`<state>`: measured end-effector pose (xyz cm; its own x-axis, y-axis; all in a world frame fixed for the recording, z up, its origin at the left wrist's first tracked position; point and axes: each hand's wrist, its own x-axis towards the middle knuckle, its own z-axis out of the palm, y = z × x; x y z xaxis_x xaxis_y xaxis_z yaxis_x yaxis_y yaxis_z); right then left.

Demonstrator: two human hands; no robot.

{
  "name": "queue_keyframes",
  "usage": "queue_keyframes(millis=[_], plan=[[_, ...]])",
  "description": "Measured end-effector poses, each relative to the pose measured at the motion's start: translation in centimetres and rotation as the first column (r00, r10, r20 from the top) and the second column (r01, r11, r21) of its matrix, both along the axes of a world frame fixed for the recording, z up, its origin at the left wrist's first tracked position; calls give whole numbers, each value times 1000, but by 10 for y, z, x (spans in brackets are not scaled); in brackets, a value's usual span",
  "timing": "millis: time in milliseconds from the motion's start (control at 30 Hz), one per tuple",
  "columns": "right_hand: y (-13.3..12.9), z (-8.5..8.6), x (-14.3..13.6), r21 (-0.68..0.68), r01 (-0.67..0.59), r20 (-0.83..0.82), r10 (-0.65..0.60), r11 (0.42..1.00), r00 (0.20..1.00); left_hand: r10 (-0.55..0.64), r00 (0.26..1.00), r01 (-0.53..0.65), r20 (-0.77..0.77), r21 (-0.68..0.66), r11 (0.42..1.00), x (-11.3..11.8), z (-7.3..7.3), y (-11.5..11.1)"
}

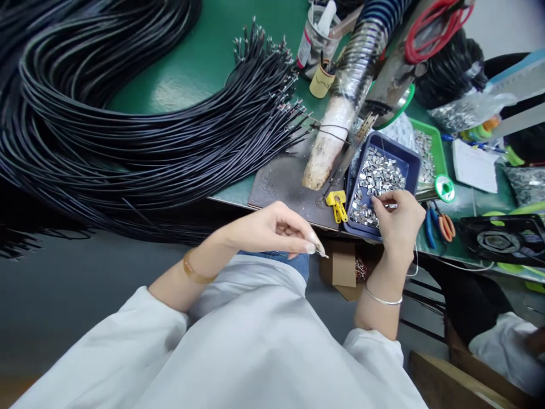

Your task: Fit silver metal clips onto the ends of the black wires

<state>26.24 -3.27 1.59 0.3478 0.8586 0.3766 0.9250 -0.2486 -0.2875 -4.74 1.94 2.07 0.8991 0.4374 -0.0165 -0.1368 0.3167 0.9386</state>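
Note:
My left hand [283, 230] is in front of the bench edge, thumb and fingers pinched together on a thin piece with a small metallic tip [323, 255]. Its exact kind is too small to make out. Over the near right part of a blue tray [413, 159] is my right hand [398, 218], its thumb and forefinger closed close together. Whether a piece sits between those fingertips is hidden. Many small silver metal shells [381, 170] lie loose in the tray. A yellow clip [337, 205] rests just left of the tray.
A large bundle of black cables [170, 133] with stripped ends covers the bench's left side. A flexible duct [336, 125] slants above a dark mat [281, 187]. Right of the tray are a green tray [438, 147], pliers [446, 227] and a fan [506, 241]. A cardboard box [344, 267] stands below.

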Motion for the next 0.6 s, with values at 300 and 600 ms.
queue_keyframes(millis=[300,600], plan=[[5,-4,-8,61,-5,77,0,998,997,552,832,-521,-53,-415,746,34,-28,-17],[-26,4,-105,539,-84,-405,345,838,847,602,794,-608,-88,-117,785,39,-16,-24]])
